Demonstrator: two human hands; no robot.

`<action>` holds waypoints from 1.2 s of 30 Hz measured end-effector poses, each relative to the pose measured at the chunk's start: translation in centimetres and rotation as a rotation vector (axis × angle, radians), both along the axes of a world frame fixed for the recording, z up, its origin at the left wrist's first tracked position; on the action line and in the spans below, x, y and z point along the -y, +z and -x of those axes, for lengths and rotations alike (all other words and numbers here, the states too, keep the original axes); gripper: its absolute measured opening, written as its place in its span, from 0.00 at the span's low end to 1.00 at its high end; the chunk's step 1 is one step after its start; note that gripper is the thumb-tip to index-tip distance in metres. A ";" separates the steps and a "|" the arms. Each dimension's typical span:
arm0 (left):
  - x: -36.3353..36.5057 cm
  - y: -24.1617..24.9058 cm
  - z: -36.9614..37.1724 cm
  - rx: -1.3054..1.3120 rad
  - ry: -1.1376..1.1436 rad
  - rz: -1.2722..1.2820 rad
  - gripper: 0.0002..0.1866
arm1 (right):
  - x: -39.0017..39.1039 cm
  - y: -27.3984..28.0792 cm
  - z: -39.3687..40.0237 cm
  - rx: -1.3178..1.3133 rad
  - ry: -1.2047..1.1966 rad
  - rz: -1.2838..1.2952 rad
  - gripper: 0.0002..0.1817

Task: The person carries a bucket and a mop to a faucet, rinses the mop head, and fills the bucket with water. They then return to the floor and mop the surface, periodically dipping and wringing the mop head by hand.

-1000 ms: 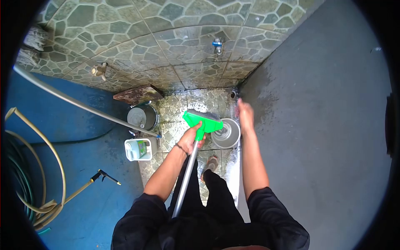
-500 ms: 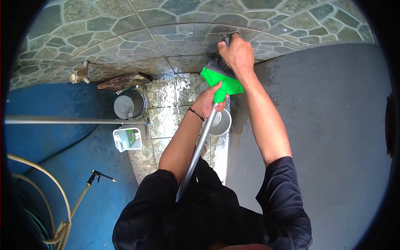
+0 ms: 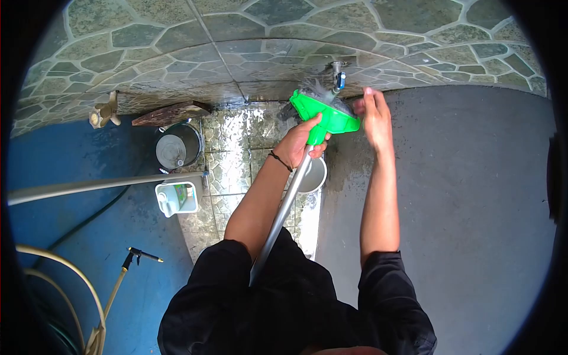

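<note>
My left hand (image 3: 300,144) is wrapped round the neck of a broom, thumb on its green head (image 3: 334,121). The silver handle (image 3: 285,207) slants down towards my body. Grey bristles (image 3: 316,89) face the wall under a tap (image 3: 339,81) with a blue lever, and water appears to be splashing over them. To the right of the tap, my right hand (image 3: 377,118) is raised with fingers extended, holding nothing and slightly blurred. A pale bucket (image 3: 315,177) stands on the floor below, partly hidden by the broom and my left hand.
At left are a dark bucket (image 3: 192,145), a white container (image 3: 189,204) holding a jug (image 3: 168,204), a second tap (image 3: 103,112) and a long pole (image 3: 106,184). A spray gun (image 3: 142,255) and hose (image 3: 65,263) lie lower left. Wet tiles (image 3: 231,177) cover the floor.
My right hand has let go of the tap and moved down and right. Water now splashes on the bristles. The broom head has shifted slightly right, still in my left hand.
</note>
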State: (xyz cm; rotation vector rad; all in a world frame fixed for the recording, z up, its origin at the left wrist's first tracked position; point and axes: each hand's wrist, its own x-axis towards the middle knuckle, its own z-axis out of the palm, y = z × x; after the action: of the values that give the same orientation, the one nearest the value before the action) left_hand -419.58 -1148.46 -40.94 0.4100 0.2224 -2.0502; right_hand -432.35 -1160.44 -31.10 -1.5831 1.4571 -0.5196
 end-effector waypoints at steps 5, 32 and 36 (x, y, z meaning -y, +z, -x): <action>-1.0 1.0 -0.5 0.084 -0.005 0.027 0.22 | -2.5 -5.1 1.2 -0.176 -0.176 0.093 0.26; -0.3 1.9 -4.1 0.130 -0.054 -0.074 0.26 | -3.5 -7.0 -3.0 0.581 -0.463 -0.339 0.22; 0.4 2.0 -4.3 0.102 0.022 -0.157 0.23 | -3.1 -7.8 -3.3 0.558 -0.444 -0.364 0.21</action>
State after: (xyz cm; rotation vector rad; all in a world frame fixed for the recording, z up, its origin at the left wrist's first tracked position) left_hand -415.27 -1148.84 -38.92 0.6050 0.3252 -1.9904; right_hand -429.07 -1157.32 -38.91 -0.7428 1.3595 -0.8198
